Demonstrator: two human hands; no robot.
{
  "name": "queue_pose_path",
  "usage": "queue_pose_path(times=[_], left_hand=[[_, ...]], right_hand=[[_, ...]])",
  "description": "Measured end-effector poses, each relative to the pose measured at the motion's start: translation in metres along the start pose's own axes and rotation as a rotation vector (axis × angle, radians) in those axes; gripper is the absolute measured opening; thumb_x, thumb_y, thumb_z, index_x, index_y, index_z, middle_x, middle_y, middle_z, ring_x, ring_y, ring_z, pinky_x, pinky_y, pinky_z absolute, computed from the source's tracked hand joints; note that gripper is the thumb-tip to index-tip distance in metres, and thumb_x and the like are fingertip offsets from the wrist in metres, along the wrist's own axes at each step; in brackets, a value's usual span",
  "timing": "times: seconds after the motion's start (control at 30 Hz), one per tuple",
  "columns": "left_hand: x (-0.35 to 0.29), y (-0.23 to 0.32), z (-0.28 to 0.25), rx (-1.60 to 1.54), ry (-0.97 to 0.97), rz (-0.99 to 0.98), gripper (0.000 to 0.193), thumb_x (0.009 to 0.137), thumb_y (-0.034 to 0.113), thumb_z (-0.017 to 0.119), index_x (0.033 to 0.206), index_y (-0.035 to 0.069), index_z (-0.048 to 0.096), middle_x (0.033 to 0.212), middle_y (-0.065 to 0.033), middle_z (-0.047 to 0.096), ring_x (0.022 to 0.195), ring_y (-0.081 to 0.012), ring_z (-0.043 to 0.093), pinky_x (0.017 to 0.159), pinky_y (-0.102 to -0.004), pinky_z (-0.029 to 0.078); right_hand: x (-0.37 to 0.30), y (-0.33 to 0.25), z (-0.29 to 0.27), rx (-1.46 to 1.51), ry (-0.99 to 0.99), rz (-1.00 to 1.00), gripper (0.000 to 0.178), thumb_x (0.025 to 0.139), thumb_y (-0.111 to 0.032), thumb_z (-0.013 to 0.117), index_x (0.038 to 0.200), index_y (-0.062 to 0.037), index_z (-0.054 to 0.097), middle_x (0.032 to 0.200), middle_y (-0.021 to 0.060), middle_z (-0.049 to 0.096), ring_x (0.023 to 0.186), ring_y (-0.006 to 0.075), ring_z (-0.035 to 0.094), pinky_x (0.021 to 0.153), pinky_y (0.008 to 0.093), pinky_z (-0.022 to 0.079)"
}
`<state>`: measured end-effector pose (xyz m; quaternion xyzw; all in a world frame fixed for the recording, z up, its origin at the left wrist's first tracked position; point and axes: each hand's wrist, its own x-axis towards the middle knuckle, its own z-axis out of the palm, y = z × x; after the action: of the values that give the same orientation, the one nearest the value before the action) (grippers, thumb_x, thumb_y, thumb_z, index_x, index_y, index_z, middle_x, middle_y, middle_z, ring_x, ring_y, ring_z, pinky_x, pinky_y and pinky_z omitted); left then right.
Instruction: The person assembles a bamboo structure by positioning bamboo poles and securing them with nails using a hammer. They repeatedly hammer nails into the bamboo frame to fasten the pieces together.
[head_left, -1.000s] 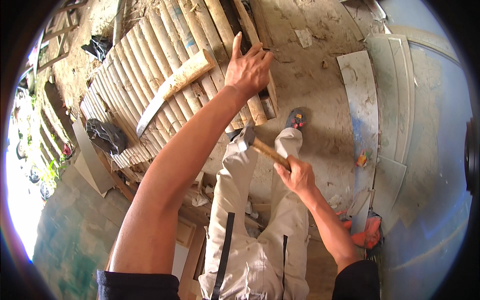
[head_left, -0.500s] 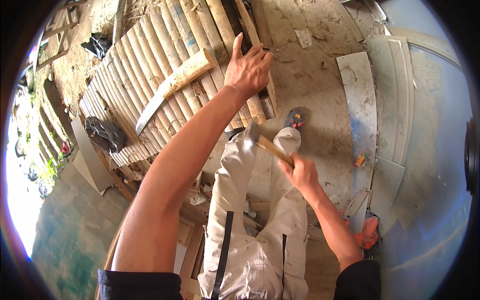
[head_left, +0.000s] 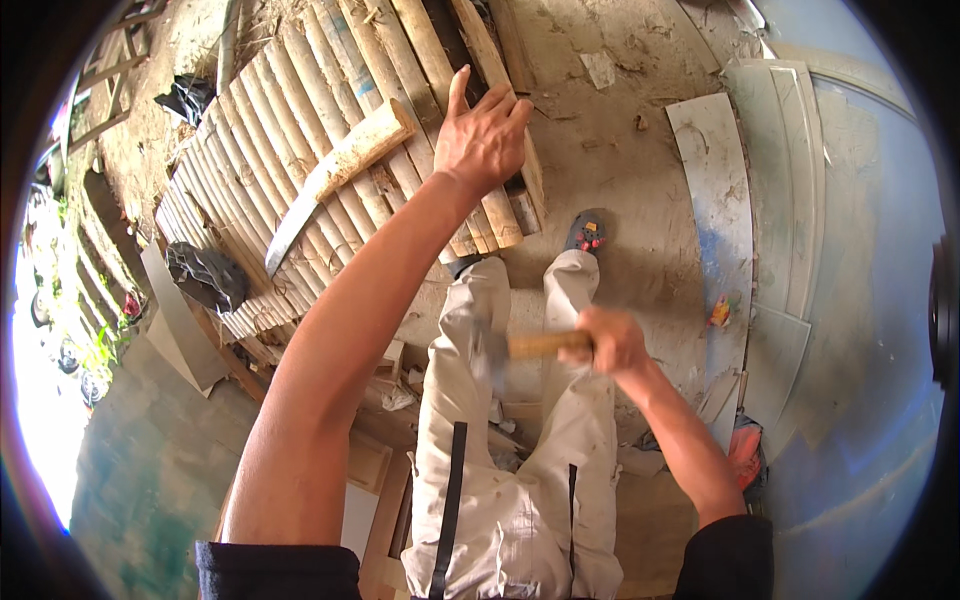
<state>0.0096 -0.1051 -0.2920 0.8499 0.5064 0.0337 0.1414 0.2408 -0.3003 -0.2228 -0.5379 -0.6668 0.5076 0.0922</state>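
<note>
A surface (head_left: 282, 130) of round, pale, knotty wooden poles spreads across the upper left of the frame, and a knife (head_left: 338, 170) with a curved blade and thick, rough wooden handle lies slantwise on it. At the upper centre, your left hand (head_left: 482, 138) lies over the poles near their right edge, one finger stretched out and the others bent; I cannot tell whether their hidden tips grip anything. Right of centre, your right hand (head_left: 612, 342) is clamped round the straight wooden handle of a hammer (head_left: 540, 346), its grey head blurred against your creased, light trousers (head_left: 468, 390).
</note>
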Motion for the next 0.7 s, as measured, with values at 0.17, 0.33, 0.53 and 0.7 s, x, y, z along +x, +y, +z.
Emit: queue_pose_path(times=[0.17, 0.33, 0.53, 0.7], left_hand=[[0.005, 0.000, -0.001, 0.051, -0.017, -0.010, 0.029, 0.089, 0.006, 0.050, 0.114, 0.011, 0.064, 0.114, -0.0096, 0.071, 0.127, -0.0194, 0.057, 0.120, -0.0589, 0.016], [0.002, 0.001, -0.002, 0.027, -0.031, -0.027, 0.027, 0.091, 0.008, 0.047, 0.114, 0.009, 0.061, 0.115, -0.0105, 0.070, 0.128, -0.0204, 0.055, 0.121, -0.0590, 0.014], [0.004, -0.001, 0.000, -0.005, -0.002, -0.005, 0.026, 0.089, 0.008, 0.049, 0.112, 0.009, 0.061, 0.109, -0.0084, 0.071, 0.128, -0.0191, 0.055, 0.120, -0.0587, 0.016], [0.004, -0.001, 0.000, 0.007, 0.046, 0.005, 0.026, 0.090, 0.009, 0.051, 0.113, 0.010, 0.063, 0.109, -0.0084, 0.072, 0.126, -0.0199, 0.057, 0.120, -0.0577, 0.017]], right_hand=[[0.001, -0.003, -0.003, 0.003, -0.121, 0.000, 0.059, 0.090, -0.063, 0.060, 0.073, -0.0069, 0.059, 0.064, 0.0123, 0.063, 0.055, 0.0325, 0.063, 0.050, 0.0418, 0.051], [0.013, 0.008, -0.014, 0.018, 0.000, 0.208, 0.059, 0.093, -0.062, 0.057, 0.076, -0.0058, 0.059, 0.064, 0.0135, 0.060, 0.058, 0.0337, 0.063, 0.050, 0.0419, 0.050], [0.014, 0.011, -0.027, -0.031, -0.009, -0.318, 0.057, 0.090, -0.061, 0.061, 0.073, -0.0070, 0.055, 0.062, 0.0111, 0.056, 0.055, 0.0319, 0.062, 0.047, 0.0421, 0.049], [0.027, 0.016, -0.036, -0.194, -0.124, 0.015, 0.054, 0.089, -0.060, 0.063, 0.075, -0.0080, 0.055, 0.063, 0.0082, 0.060, 0.054, 0.0287, 0.063, 0.046, 0.0403, 0.051]])
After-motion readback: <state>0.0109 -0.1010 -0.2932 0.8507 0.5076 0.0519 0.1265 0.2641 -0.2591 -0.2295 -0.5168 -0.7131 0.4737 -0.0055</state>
